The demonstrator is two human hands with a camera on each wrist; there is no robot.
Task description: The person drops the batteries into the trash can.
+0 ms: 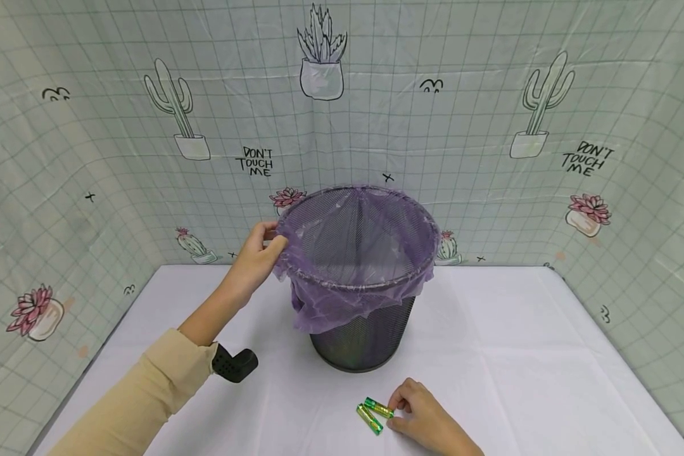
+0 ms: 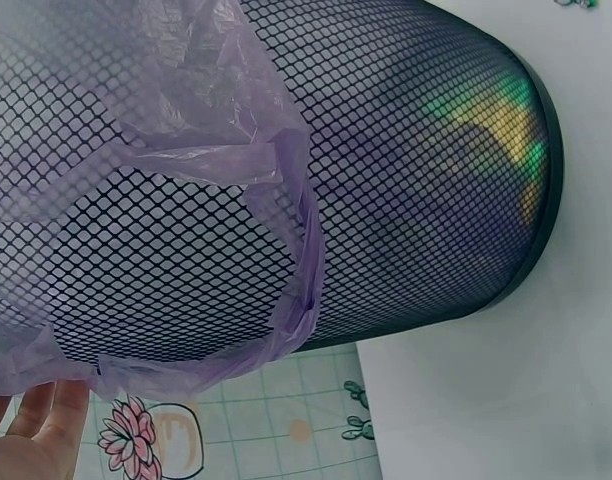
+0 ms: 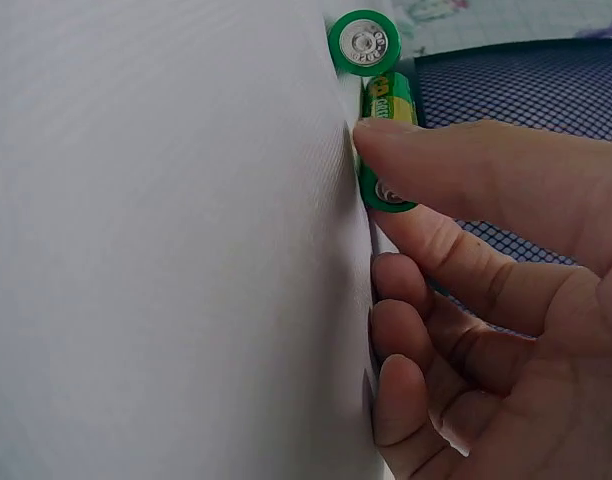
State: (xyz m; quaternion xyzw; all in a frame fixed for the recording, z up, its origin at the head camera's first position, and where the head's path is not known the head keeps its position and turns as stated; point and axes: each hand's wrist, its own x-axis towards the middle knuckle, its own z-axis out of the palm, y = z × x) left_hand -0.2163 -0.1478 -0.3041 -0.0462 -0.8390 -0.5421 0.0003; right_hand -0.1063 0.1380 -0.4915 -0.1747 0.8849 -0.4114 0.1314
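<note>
A black mesh wastebasket (image 1: 356, 345) stands upright, lined with a purple plastic bag (image 1: 333, 307) folded over its rim. At the rim's left side, my left hand (image 1: 258, 254) grips the edge through the bag, thumb on top; its fingertips (image 2: 68, 405) show beside the bag in the left wrist view. In front of the wastebasket, my right hand (image 1: 424, 415) pinches one green and yellow battery (image 1: 379, 408) between thumb and index finger, low at the tabletop. A second such battery (image 1: 369, 419) lies close beside it, its flat end facing the right wrist camera.
Through the mesh, something yellow and green (image 2: 511, 125) shows at the bottom of the wastebasket. A white cloth (image 1: 507, 354) covers the table. Behind and on both sides hangs a gridded curtain (image 1: 376, 126) with cactus drawings. A black bracket (image 1: 236, 364) sticks out from the left sleeve.
</note>
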